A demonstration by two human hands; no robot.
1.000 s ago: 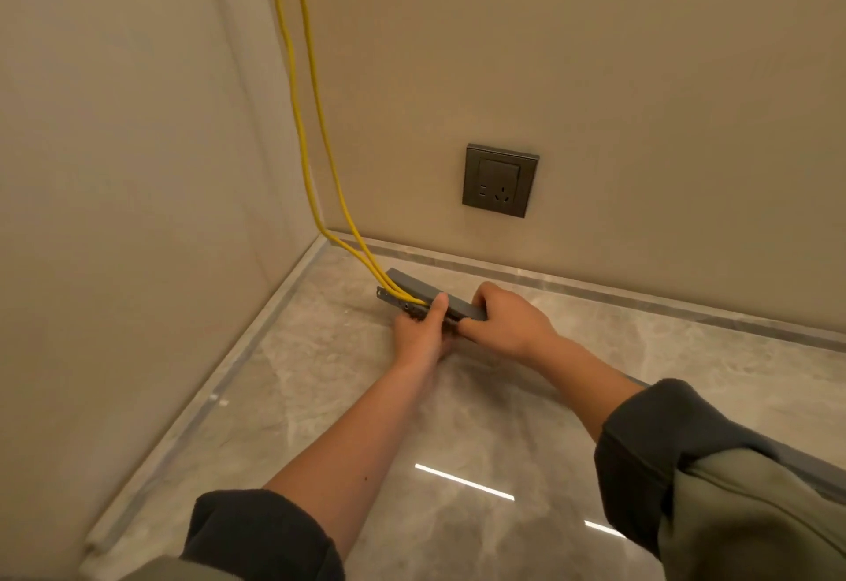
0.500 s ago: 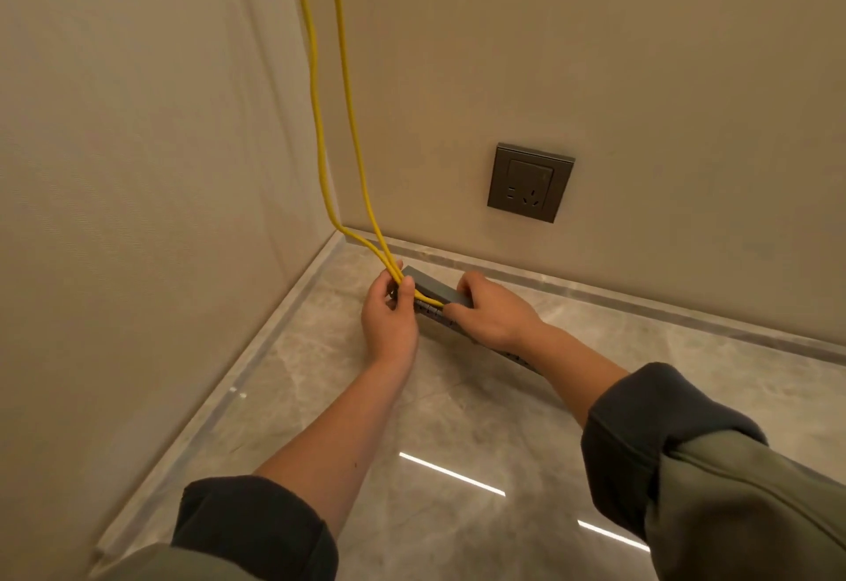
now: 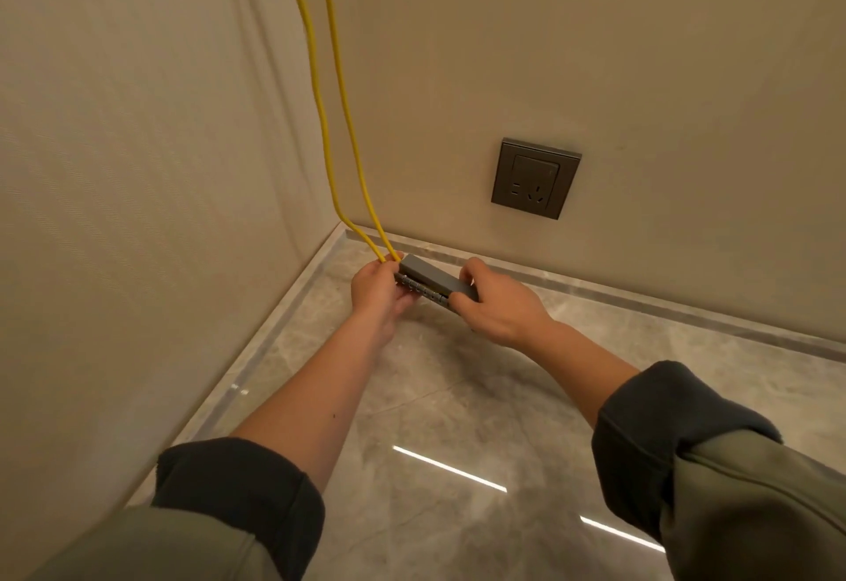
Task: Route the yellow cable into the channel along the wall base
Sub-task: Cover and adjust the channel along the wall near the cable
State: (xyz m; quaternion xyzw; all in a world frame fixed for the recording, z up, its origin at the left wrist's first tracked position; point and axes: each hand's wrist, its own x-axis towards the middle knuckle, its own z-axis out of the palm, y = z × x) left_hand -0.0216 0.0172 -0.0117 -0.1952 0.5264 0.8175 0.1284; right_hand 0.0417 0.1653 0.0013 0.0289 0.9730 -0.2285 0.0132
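- Two yellow cable (image 3: 323,122) strands, seemingly light and floppy, hung from twelve o'clock, left hand (image 3: 377,292) pinching them low.
- At three o'clock, right hand (image 3: 499,310) clamped the channel (image 3: 430,280).

The two strands of thin yellow cable (image 3: 367,195) leave by the top edge, so where they hang from is out of view. Their lower ends vanish behind the fingers of the left hand (image 3: 377,294), and whether they sit inside the grey plastic channel piece (image 3: 428,278) cannot be told. The right hand (image 3: 496,305) covers that piece's far end (its full length is unknown). Both olive sleeves with dark cuffs (image 3: 714,479) are cut off by the bottom edge.
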